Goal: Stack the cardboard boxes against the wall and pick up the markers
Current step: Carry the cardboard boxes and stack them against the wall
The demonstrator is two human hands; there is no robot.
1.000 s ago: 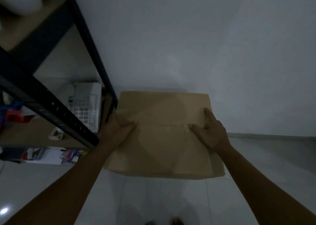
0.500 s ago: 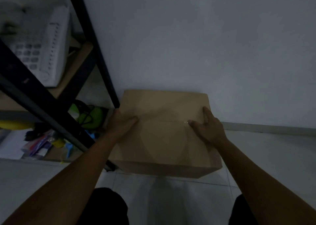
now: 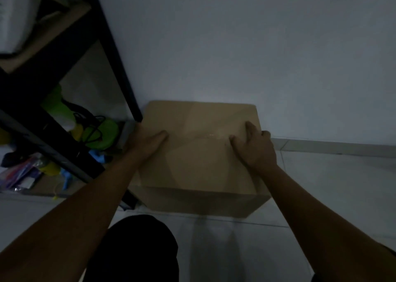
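Both hands lie on the top of a closed cardboard box. The left hand sits at the box's left edge, thumb stretched flat across the top toward the middle; its other fingers go down over the side, hidden from view. The right hand rests near the right edge with its fingers loosely spread and only slightly bent — palm down, pressing rather than clutching.

Between the two hands a strip of clear tape runs along the seam of the flaps. Beyond the fingers, the box's far edge meets the pale wall; the box stands on the tiled floor.

Just beside the left hand rises the black post of a metal shelf rack, close against the box's corner. Past it, the lowest shelf carries green, blue and yellow clutter too dim to identify. No writing is legible on the box.
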